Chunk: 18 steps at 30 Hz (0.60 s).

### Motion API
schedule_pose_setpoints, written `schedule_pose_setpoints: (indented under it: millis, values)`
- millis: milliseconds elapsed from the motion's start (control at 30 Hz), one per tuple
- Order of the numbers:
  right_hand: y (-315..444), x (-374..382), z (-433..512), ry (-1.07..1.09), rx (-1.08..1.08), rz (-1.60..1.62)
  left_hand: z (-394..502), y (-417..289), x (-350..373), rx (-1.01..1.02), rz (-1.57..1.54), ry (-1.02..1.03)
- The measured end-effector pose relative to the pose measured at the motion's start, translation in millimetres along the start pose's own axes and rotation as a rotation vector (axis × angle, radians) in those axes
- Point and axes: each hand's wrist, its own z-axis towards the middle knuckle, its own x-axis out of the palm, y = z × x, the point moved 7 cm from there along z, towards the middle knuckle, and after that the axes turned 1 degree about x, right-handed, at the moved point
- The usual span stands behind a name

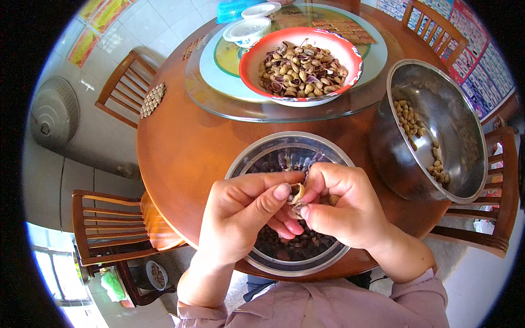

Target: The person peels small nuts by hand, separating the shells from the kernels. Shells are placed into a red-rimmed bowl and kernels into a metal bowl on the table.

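Note:
A split peanut shell point(300, 192) is pinched between both hands above a round steel basin point(301, 268) that holds dark peanut kernels. My left hand point(250, 209) grips the shell with thumb and forefinger, its other fingers curled beneath. My right hand point(344, 207) pinches the shell from the other side, and part of another peanut point(333, 199) shows by its fingers. Beyond the hands, a red-rimmed enamel basin point(354, 53) holds a heap of shells and peanuts. At the right, a deep steel pot point(459, 123) leans, with whole peanuts point(406, 119) inside.
The enamel basin stands on a glass turntable point(229, 115) on the round wooden table point(176, 156). Lidded bowls point(248, 32), a blue plastic basket point(229, 10) and a woven mat point(344, 30) are at the back. Wooden chairs point(110, 223) surround the table.

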Motion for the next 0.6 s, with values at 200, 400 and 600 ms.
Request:
schedule_pose_setpoints:
  millis: [200,400,600]
  values:
    - [1.3,-3.6,0.6,0.015,0.011,0.050,-7.5,-4.8,-5.2,0.168,0.122,-0.145]
    - [3.7,-0.4,2.3,0.009,-0.081,-0.040,-16.3,-29.4,0.5,0.479,0.709,-0.214]
    - [5.2,0.5,-2.2,-0.022,-0.115,-0.207,-18.5,-13.0,-3.1,0.246,0.322,-0.200]
